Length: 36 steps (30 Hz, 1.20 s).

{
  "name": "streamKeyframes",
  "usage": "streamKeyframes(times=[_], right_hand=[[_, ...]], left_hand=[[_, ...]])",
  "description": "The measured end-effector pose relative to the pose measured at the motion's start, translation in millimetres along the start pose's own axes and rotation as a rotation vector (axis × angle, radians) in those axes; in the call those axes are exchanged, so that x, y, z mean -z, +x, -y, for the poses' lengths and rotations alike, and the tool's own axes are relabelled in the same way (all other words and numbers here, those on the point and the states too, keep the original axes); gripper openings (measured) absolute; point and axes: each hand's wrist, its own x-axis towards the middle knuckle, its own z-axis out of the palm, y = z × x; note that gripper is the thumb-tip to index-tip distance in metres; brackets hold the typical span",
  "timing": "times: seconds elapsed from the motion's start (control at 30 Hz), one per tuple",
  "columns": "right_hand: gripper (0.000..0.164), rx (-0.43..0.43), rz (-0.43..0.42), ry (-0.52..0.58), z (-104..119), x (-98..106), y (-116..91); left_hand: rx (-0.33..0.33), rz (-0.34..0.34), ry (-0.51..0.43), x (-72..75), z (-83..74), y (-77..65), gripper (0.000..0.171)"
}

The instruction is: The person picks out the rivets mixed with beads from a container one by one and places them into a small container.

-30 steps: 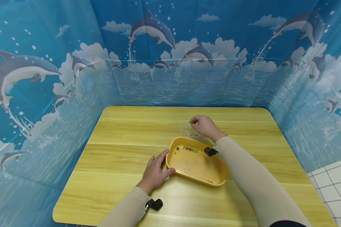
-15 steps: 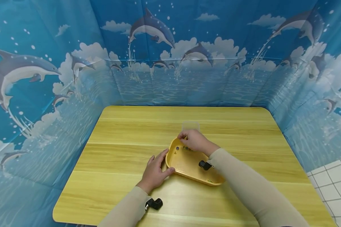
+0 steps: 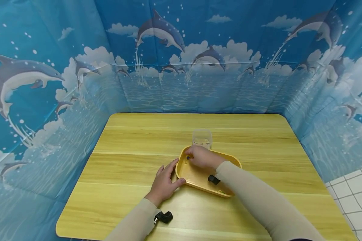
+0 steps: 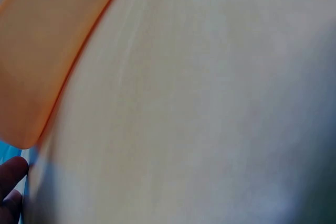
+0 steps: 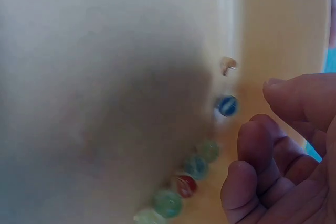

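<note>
A shallow yellow plastic tray (image 3: 196, 174) sits on the table, angled, with glass marbles inside. My left hand (image 3: 166, 182) rests against its left end, fingers spread along the side and thumb at the near edge. Inside the tray's far left corner is my right hand (image 3: 202, 156). In the right wrist view its thumb and fingers are apart with nothing between them, close to a blue marble (image 5: 228, 106). A small clear-and-orange marble (image 5: 228, 66) lies beyond that one. A row including a red marble (image 5: 186, 185) and green marbles (image 5: 168, 203) runs along the wall.
A clear plastic box (image 3: 202, 135) with a few small things at its bottom stands just behind the tray. More marbles (image 3: 221, 192) lie at the tray's near right corner. Dolphin-print curtains (image 3: 181, 90) surround the wood-grain table (image 3: 123, 140).
My right hand has come from over the clear box down into the tray's far left corner, beside the blue marble. My left hand stays at the tray's left end.
</note>
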Motion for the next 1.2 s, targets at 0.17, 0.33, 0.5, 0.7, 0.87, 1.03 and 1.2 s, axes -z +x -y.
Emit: streamKeyframes(times=[0.17, 0.33, 0.5, 0.7, 0.87, 1.03, 1.2], right_hand=[[0.034, 0.001, 0.006, -0.034, -4.0, -11.0, 1.2], [0.034, 0.014, -0.003, -0.067, -6.5, -16.0, 0.3], [0.033, 0.008, -0.008, -0.091, -8.1, -17.9, 0.4], [0.03, 0.008, -0.028, -0.115, -9.8, -22.2, 2.9], [0.024, 0.008, -0.039, -0.119, -7.0, -26.8, 5.4], [0.02, -0.003, -0.044, -0.108, -6.1, -30.3, 8.2], [0.022, -0.021, -0.051, -0.069, -8.2, -28.5, 8.9]], left_hand=[[-0.007, 0.002, 0.044, 0.2, 0.3, -0.1, 0.075], [-0.005, 0.005, 0.078, -0.3, -0.4, 0.4, 0.067], [0.0, 0.004, 0.088, -1.4, -0.5, 0.8, 0.069], [-0.015, -0.004, 0.079, -2.5, 0.2, 1.1, 0.073], [-0.017, -0.007, 0.07, -3.4, 2.3, -0.1, 0.075], [-0.016, -0.005, 0.067, -3.4, 2.9, 0.0, 0.076], [-0.042, -0.018, 0.057, -1.7, 0.4, 1.0, 0.075]])
